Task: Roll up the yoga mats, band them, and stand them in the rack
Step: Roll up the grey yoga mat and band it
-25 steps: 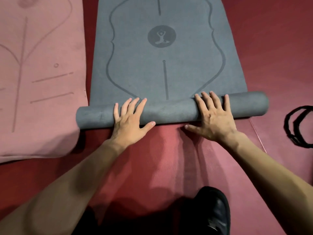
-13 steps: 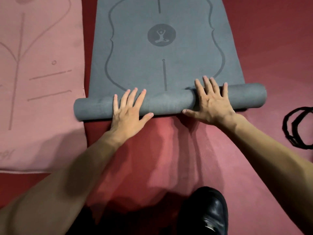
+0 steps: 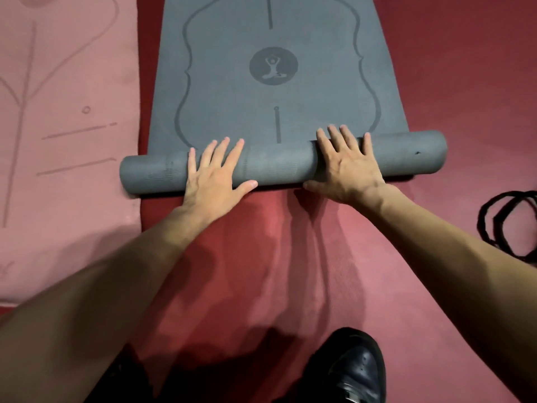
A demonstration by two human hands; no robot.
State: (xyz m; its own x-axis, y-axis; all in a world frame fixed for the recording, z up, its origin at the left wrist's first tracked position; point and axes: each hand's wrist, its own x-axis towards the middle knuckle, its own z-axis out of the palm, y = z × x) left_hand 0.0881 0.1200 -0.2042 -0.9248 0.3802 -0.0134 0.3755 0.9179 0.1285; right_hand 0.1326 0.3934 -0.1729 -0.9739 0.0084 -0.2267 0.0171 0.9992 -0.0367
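No words are reading clearly; the gray mat point(image 3: 229, 106) is showing a round emblem point(image 3: 273, 66) of a seated figure.

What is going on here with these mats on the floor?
A person is rolling up the grey yoga mat on the red floor. The left hand and the right hand press flat on the roll. Only the near end is rolled; the rest lies flat. A pink mat lies unrolled on the left, black bands on the right.
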